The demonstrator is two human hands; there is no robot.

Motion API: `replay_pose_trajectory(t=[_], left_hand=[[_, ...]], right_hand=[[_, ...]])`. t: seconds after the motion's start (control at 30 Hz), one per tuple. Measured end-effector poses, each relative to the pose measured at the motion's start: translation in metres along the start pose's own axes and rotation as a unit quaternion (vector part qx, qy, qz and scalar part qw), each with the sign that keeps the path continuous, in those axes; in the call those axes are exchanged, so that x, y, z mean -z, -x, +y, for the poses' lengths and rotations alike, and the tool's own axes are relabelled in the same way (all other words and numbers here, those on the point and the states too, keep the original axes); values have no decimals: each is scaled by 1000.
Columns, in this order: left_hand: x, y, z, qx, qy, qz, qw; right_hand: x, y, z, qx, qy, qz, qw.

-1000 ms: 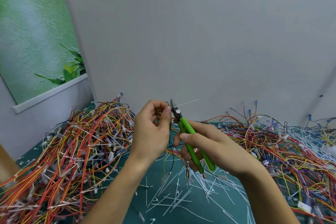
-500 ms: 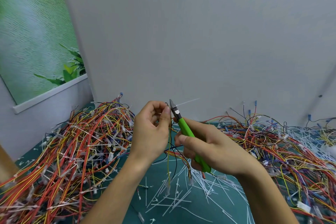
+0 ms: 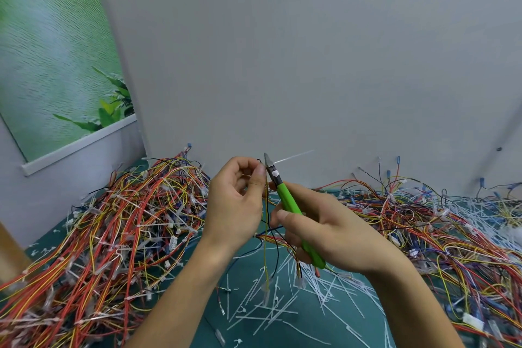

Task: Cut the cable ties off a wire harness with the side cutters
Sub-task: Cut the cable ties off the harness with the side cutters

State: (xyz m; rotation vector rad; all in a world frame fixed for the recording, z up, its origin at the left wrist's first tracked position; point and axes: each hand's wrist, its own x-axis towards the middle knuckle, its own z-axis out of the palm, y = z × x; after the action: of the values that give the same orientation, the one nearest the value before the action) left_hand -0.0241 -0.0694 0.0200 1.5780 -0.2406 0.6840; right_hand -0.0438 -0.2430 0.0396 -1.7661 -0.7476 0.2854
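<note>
A teal table top (image 3: 248, 330) carries it all: left of the left hand (image 3: 234, 206) lies a deep tangle of red, yellow and orange wire harnesses (image 3: 113, 234), many bound with white ties, reaching the near left edge. Right of the right hand (image 3: 330, 234) lies a second tangle of harnesses (image 3: 423, 237) with more blue and black wires, and farther right a heap of white cable ties (image 3: 480, 212). Below both hands, loose white tie offcuts (image 3: 271, 312) lie scattered on the top.
</note>
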Motion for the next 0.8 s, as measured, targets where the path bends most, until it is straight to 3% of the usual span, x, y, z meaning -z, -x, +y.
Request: replay_pose_trajectory(t=[0.8], left_hand=[[1, -1, -3, -49, -28, -4, 998]], right_hand=[[-10, -3, -5, -25, -20, 25, 999]])
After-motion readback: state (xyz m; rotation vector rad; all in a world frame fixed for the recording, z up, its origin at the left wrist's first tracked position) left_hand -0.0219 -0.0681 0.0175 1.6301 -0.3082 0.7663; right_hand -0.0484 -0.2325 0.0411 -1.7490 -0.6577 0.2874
